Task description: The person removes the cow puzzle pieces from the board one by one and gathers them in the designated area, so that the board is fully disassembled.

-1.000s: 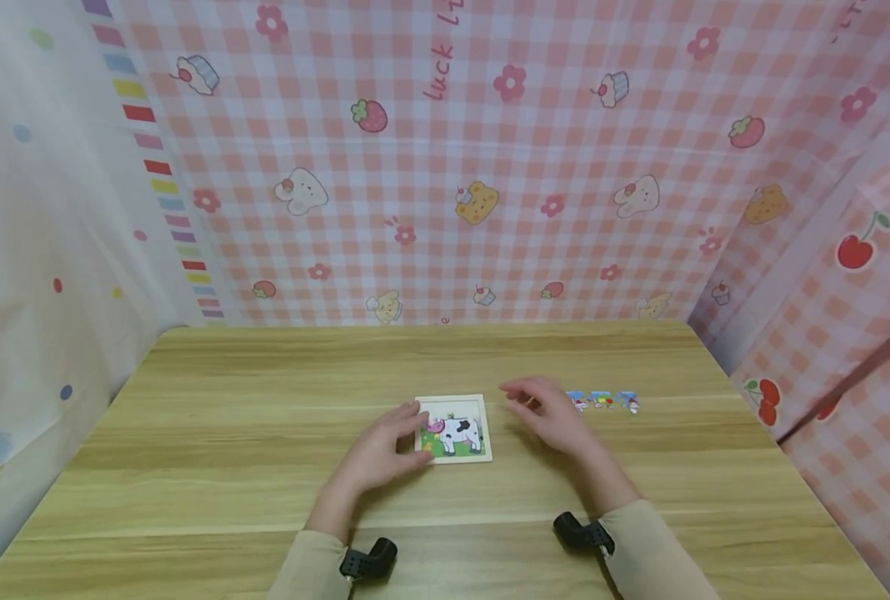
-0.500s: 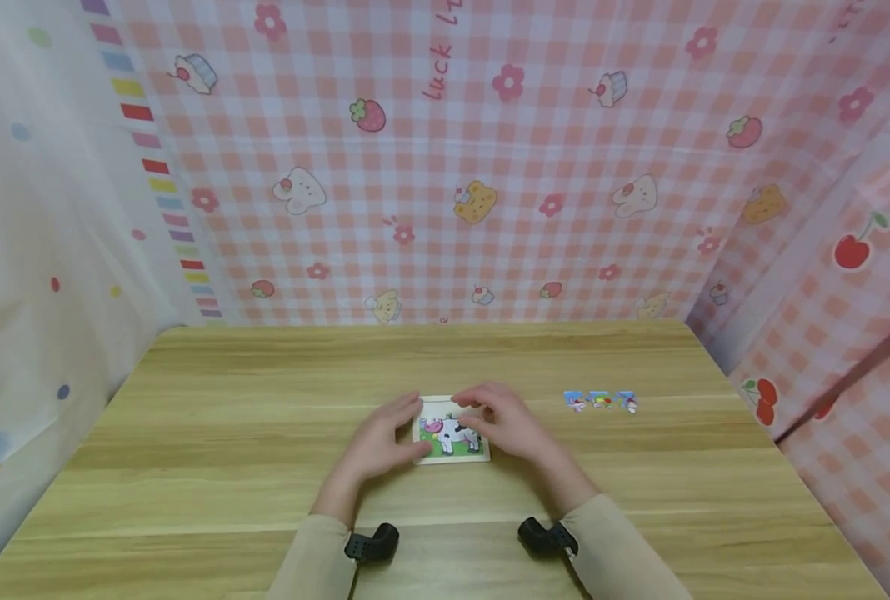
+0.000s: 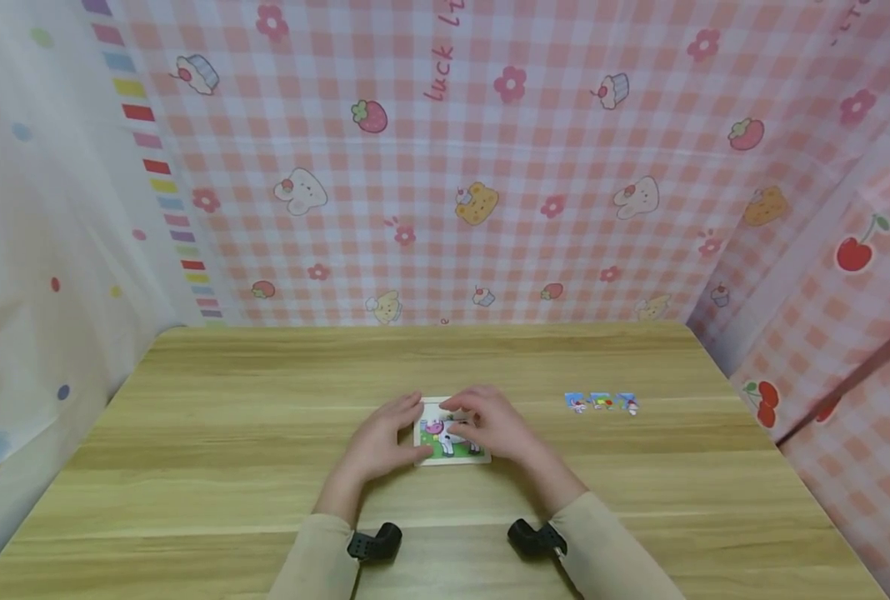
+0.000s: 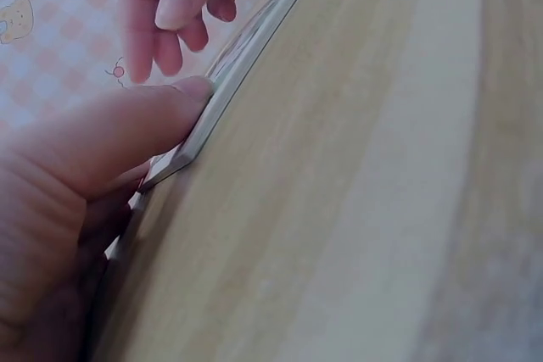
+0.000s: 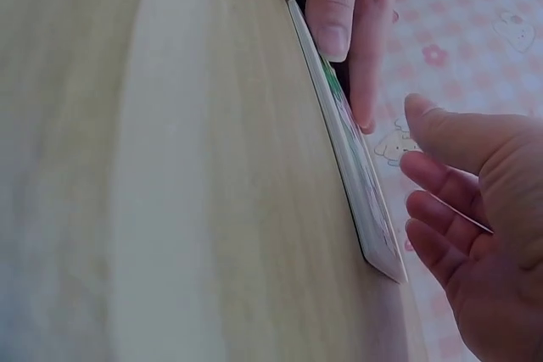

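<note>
A small square jigsaw puzzle board [image 3: 454, 461] lies flat on the table, showing a black-and-white cow with a pink muzzle on green; its upper strip is plain white. My left hand [image 3: 380, 444] holds the board by its left side, thumb at the near left corner and fingers at the far left. In the left wrist view, the thumb [image 4: 161, 116] lies over the board's edge. My right hand [image 3: 493, 423] hovers over the board's right half, hiding part of the cow. The right wrist view shows its fingers [image 5: 445, 180] loosely bent and apart from the thumb, nothing between them.
Three small puzzle pieces with blue tops, a left one [image 3: 575, 403], a middle one [image 3: 602, 402] and a right one [image 3: 628, 404], lie in a row on the wooden table [image 3: 265, 375]. A pink checked curtain [image 3: 445, 250] hangs behind the table.
My right hand has moved left, from beside the puzzle pieces to over the board, then slightly further left. My left hand has stayed on the board's left side.
</note>
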Tool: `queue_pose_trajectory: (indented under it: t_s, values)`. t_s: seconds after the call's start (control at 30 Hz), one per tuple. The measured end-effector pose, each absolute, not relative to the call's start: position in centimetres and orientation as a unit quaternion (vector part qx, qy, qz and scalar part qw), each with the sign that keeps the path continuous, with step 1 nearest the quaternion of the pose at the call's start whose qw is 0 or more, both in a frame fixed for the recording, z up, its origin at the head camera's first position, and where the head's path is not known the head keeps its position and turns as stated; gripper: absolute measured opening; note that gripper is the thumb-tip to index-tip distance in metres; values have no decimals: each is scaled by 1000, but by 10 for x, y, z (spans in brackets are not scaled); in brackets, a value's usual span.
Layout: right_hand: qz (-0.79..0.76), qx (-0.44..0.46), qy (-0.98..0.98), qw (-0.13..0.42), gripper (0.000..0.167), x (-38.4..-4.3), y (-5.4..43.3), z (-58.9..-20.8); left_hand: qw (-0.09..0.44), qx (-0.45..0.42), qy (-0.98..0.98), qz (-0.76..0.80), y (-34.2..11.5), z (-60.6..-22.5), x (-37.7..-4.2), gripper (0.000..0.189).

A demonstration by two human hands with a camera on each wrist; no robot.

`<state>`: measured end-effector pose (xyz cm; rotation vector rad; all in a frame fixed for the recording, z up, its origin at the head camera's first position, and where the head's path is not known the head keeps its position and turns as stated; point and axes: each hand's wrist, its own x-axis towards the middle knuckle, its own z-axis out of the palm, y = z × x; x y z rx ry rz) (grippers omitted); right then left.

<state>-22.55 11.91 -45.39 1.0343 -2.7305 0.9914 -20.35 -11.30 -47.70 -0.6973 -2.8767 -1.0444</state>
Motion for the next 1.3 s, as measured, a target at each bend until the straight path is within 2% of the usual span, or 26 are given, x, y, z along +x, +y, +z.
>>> queue_pose_trajectory:
  t_s: [0.83,1.3]
  values:
    - [266,323,-908,-18,26,-230,93,-458,0,-229,-915,-332,-113,-477,-204,74]
    - [258,326,-910,-11,27,-226,89,-456,-1,-226,-915,-333,-114,-477,-203,73]
